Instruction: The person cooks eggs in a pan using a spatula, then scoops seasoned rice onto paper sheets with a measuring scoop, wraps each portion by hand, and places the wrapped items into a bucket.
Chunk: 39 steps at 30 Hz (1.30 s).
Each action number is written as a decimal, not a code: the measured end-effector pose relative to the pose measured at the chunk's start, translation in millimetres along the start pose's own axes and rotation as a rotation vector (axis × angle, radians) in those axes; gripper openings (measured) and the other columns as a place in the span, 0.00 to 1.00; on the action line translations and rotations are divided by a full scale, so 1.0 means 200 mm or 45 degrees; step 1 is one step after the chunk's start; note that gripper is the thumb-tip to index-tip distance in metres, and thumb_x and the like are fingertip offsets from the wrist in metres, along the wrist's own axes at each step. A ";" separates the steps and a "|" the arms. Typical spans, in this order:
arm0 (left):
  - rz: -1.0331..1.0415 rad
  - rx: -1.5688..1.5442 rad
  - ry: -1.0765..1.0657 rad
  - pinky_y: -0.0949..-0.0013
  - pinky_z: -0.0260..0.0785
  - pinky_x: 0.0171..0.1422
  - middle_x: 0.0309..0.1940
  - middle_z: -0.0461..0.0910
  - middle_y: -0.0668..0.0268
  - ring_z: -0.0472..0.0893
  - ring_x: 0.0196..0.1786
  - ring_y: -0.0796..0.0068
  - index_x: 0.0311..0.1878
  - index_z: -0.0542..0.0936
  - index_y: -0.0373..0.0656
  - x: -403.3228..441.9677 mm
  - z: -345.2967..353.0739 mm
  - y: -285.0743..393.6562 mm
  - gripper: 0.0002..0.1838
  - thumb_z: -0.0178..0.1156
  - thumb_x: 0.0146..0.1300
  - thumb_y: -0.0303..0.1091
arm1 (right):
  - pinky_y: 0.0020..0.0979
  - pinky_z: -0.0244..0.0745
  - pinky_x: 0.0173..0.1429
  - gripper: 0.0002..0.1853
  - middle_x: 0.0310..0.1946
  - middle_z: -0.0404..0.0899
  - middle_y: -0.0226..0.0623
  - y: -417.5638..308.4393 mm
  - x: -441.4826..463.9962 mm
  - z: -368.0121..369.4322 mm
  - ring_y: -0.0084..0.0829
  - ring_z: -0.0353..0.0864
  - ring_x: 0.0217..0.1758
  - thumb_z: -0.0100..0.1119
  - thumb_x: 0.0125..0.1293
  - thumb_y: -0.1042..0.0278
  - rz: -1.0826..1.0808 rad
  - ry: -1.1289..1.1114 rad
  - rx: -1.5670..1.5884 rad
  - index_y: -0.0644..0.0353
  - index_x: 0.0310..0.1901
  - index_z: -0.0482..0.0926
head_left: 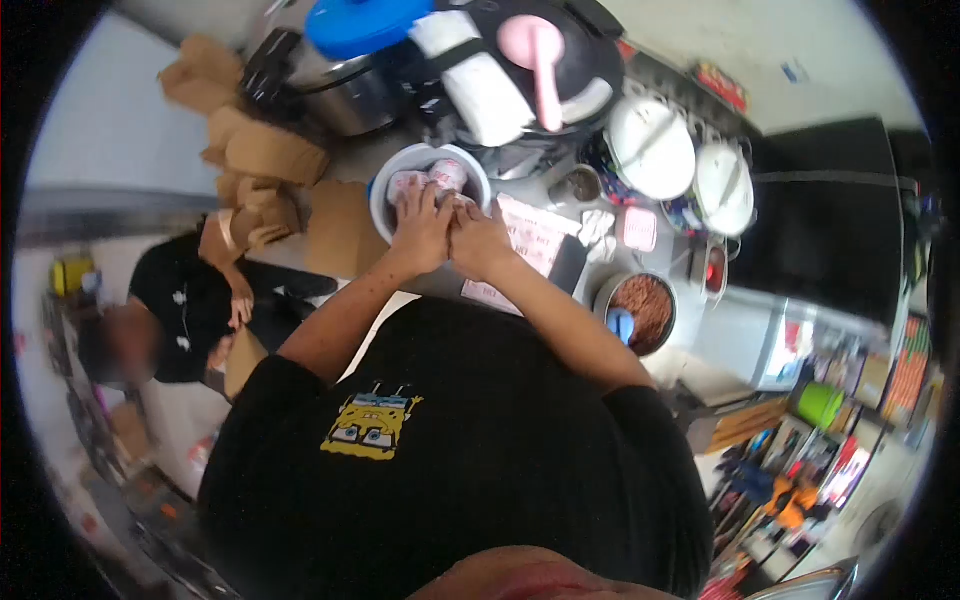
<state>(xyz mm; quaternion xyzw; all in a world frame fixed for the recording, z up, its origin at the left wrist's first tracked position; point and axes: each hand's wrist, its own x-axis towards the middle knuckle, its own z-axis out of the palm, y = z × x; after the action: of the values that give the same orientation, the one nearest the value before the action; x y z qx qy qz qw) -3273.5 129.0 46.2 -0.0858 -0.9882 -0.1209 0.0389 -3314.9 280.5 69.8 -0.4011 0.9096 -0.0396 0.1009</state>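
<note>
A white round tub (pixel 384 216) stands on the counter in front of me, holding paper-wrapped bundles (pixel 448 175) with red print. My left hand (pixel 421 235) reaches over the near rim, its fingers stretched across a wrapped bundle. Beside it, touching at the thumbs, my right hand (pixel 480 242) curls at the same bundle; its fingertips are partly hidden. To the right of the tub lies a stack of red-printed paper sheets (pixel 530 232). A steel pot of brown food (pixel 642 305) with a blue-handled scoop (pixel 620 324) stands farther right.
Brown cardboard boxes (pixel 275 150) line the left side. Behind the tub are a blue-lidded pot (pixel 365 25) and a large dark cooker with a pink ladle (pixel 533 45). White-lidded pots (pixel 650 147) stand at back right. Another person (pixel 185 300) handles cardboard at left.
</note>
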 end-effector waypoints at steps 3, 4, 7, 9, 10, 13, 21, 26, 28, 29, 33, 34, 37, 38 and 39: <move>0.082 0.068 0.020 0.23 0.44 0.77 0.73 0.60 0.36 0.55 0.78 0.30 0.74 0.67 0.40 0.00 0.11 -0.04 0.37 0.61 0.61 0.41 | 0.65 0.57 0.77 0.25 0.68 0.74 0.48 0.07 -0.07 -0.10 0.45 0.71 0.74 0.52 0.70 0.59 0.050 -0.319 0.051 0.63 0.64 0.77; 0.117 0.056 -0.058 0.25 0.45 0.77 0.73 0.60 0.37 0.56 0.77 0.32 0.74 0.67 0.41 0.01 0.11 -0.06 0.37 0.62 0.62 0.43 | 0.63 0.60 0.75 0.23 0.64 0.76 0.48 0.11 -0.15 -0.07 0.44 0.72 0.72 0.57 0.67 0.58 -0.017 0.019 0.351 0.61 0.61 0.79; 0.039 0.149 -0.234 0.31 0.49 0.78 0.74 0.64 0.43 0.60 0.75 0.34 0.73 0.70 0.44 0.08 -0.06 0.04 0.33 0.60 0.67 0.47 | 0.62 0.64 0.69 0.22 0.62 0.77 0.47 0.30 -0.53 -0.02 0.46 0.73 0.69 0.65 0.62 0.55 0.299 0.623 0.650 0.55 0.57 0.81; 0.146 0.183 -0.139 0.32 0.50 0.78 0.74 0.64 0.46 0.61 0.76 0.35 0.72 0.71 0.45 0.14 -0.10 0.04 0.32 0.58 0.69 0.48 | 0.63 0.67 0.64 0.27 0.65 0.73 0.46 0.41 -0.83 -0.01 0.50 0.70 0.69 0.70 0.59 0.50 1.003 0.669 0.513 0.51 0.58 0.80; 0.162 0.225 -0.047 0.32 0.50 0.78 0.75 0.64 0.48 0.61 0.76 0.36 0.72 0.72 0.46 0.18 -0.11 0.03 0.30 0.56 0.71 0.48 | 0.61 0.68 0.61 0.31 0.65 0.71 0.46 0.47 -0.99 0.00 0.53 0.68 0.69 0.72 0.58 0.47 1.430 0.477 0.346 0.52 0.60 0.78; 0.282 0.120 -0.090 0.30 0.50 0.76 0.78 0.62 0.53 0.62 0.76 0.40 0.72 0.73 0.46 0.20 0.05 -0.06 0.28 0.51 0.74 0.49 | 0.58 0.70 0.66 0.43 0.69 0.65 0.44 0.63 -1.48 0.17 0.55 0.62 0.73 0.77 0.55 0.43 1.883 -0.133 0.302 0.48 0.69 0.70; 0.239 0.534 -0.072 0.31 0.53 0.71 0.76 0.67 0.60 0.67 0.74 0.49 0.70 0.75 0.46 0.21 -0.03 0.11 0.26 0.49 0.77 0.50 | 0.49 0.82 0.61 0.21 0.59 0.78 0.58 0.79 -1.84 0.46 0.56 0.83 0.59 0.58 0.65 0.74 1.595 -0.166 0.521 0.62 0.60 0.75; 0.231 -0.171 -0.018 0.51 0.71 0.57 0.47 0.85 0.55 0.82 0.51 0.52 0.51 0.85 0.39 0.34 -0.23 0.66 0.16 0.64 0.69 0.41 | 0.50 0.83 0.59 0.20 0.56 0.80 0.59 0.90 -1.82 0.23 0.56 0.85 0.58 0.57 0.66 0.69 1.683 -0.215 0.660 0.64 0.59 0.76; 0.206 -0.742 -0.233 0.59 0.77 0.47 0.40 0.87 0.53 0.86 0.41 0.57 0.51 0.84 0.35 0.36 -0.10 0.90 0.16 0.67 0.67 0.37 | 0.49 0.83 0.58 0.23 0.54 0.82 0.58 0.97 -1.84 0.21 0.56 0.87 0.54 0.56 0.66 0.65 1.699 0.006 0.639 0.64 0.61 0.74; 0.125 -0.972 -0.429 0.62 0.78 0.43 0.37 0.88 0.52 0.87 0.37 0.61 0.52 0.84 0.33 0.35 0.04 1.00 0.17 0.68 0.66 0.36 | 0.48 0.85 0.55 0.21 0.51 0.83 0.57 0.99 -1.84 0.24 0.54 0.88 0.52 0.51 0.71 0.65 1.682 0.018 0.503 0.65 0.62 0.74; 0.063 -0.904 -0.887 0.63 0.79 0.43 0.36 0.89 0.53 0.89 0.38 0.62 0.54 0.85 0.35 0.34 0.63 1.35 0.18 0.67 0.67 0.37 | 0.44 0.86 0.52 0.28 0.53 0.82 0.55 1.02 -1.75 0.34 0.49 0.88 0.52 0.45 0.76 0.68 1.793 -0.150 0.466 0.62 0.76 0.64; 0.059 -0.911 -0.884 0.63 0.79 0.43 0.36 0.89 0.53 0.89 0.38 0.62 0.54 0.85 0.35 0.33 0.73 1.42 0.18 0.67 0.67 0.37 | 0.41 0.87 0.48 0.28 0.51 0.83 0.54 1.01 -1.72 0.42 0.47 0.90 0.49 0.45 0.77 0.69 1.795 -0.178 0.387 0.61 0.77 0.63; 0.274 -0.693 -0.728 0.59 0.78 0.43 0.31 0.88 0.52 0.89 0.36 0.55 0.53 0.84 0.38 0.32 0.89 1.57 0.16 0.67 0.66 0.35 | 0.39 0.88 0.45 0.28 0.49 0.83 0.54 1.00 -1.70 0.48 0.44 0.91 0.45 0.46 0.76 0.68 1.768 -0.193 0.324 0.65 0.75 0.64; 0.321 -0.733 -0.656 0.57 0.77 0.43 0.31 0.87 0.52 0.88 0.37 0.53 0.49 0.85 0.39 0.33 0.91 1.59 0.13 0.67 0.65 0.34 | 0.38 0.88 0.44 0.27 0.48 0.84 0.56 1.01 -1.68 0.51 0.43 0.91 0.45 0.48 0.76 0.68 1.764 -0.202 0.305 0.68 0.74 0.65; 0.368 -0.770 -0.585 0.55 0.76 0.43 0.30 0.86 0.51 0.87 0.37 0.50 0.46 0.85 0.40 0.33 0.93 1.61 0.11 0.68 0.63 0.33 | 0.37 0.88 0.43 0.27 0.47 0.84 0.57 1.03 -1.67 0.49 0.41 0.91 0.44 0.49 0.75 0.68 1.761 -0.212 0.291 0.70 0.73 0.66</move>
<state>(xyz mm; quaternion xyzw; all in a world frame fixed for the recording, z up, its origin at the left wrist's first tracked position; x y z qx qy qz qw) -3291.1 493.4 -52.8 -0.2561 -0.8689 -0.3769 -0.1935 -3221.7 667.0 -7.4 0.2802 0.9353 -0.0307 0.2137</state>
